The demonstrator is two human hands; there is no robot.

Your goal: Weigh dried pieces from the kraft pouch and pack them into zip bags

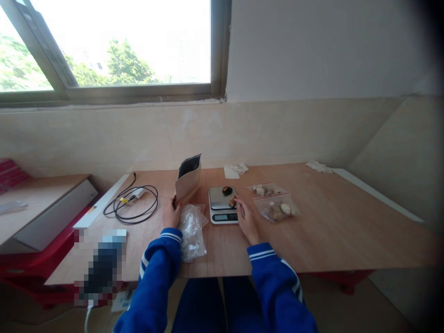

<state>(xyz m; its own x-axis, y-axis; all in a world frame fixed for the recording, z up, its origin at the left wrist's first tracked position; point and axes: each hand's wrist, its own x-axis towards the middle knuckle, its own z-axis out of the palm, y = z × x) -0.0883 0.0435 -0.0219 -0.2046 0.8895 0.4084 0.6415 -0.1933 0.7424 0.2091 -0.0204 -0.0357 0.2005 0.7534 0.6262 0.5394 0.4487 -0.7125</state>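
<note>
On the steel plate of a white kitchen scale (215,200) lies a dark piece with an orange-brown centre (227,190). My right hand (247,221) reaches over the scale's right edge, its fingertips closed on a small brown dried piece (232,202) at the plate. The scale's display is lit, but its digits are too small to read. My left hand (172,212) is curled at the lower left of an upright kraft pouch (188,185) with an open top. A dark spot shows at its fingertips; what they hold is unclear. Clear plastic bags (192,233) lie beside that hand.
Right of the scale lie two zip bags of pale and brown dried pieces (277,210). A coiled black cable (132,205) and a blurred-out phone-like object (104,263) are at left. Crumpled tissue (239,169) lies near the wall; the wooden table's front edge (222,276) is close to my legs.
</note>
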